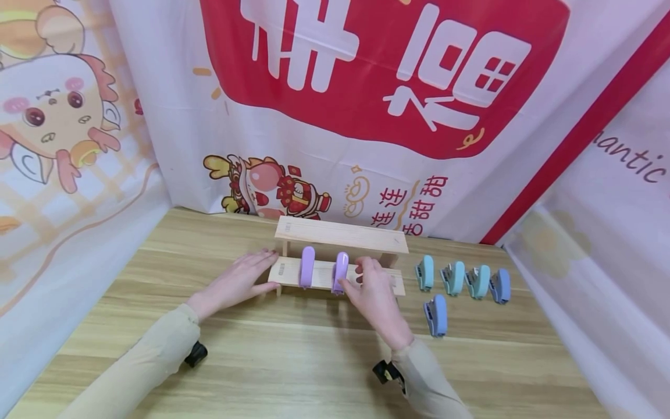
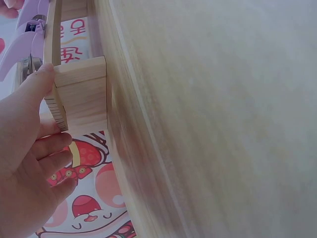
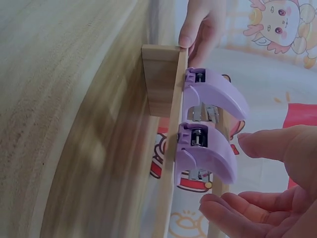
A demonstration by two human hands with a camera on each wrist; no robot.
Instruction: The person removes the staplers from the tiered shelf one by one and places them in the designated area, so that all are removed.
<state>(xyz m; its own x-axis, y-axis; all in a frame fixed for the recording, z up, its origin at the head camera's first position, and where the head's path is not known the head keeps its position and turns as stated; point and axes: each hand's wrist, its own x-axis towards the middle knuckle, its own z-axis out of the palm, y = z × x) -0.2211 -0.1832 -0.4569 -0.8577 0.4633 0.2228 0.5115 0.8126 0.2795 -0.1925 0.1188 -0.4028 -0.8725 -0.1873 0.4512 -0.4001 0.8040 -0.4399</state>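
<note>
A two-step wooden shelf (image 1: 323, 273) stands near the back of the table, with two purple staplers on its lower step. My left hand (image 1: 241, 282) holds the left end of that step, thumb on the front edge and fingers round the back in the left wrist view. The left purple stapler (image 1: 307, 266) stands a little inward from it. Beside the right purple stapler (image 1: 341, 272) is my right hand (image 1: 374, 294). In the right wrist view, its thumb and fingers are spread apart around this stapler (image 3: 208, 151), with a gap showing.
Right of the shelf stand several staplers in a row: teal ones (image 1: 452, 278) and a blue one (image 1: 500, 286). Another blue stapler (image 1: 437, 316) stands nearer the front. Printed cloth (image 1: 173, 145) hangs behind and along both sides of the wooden table (image 1: 293, 361).
</note>
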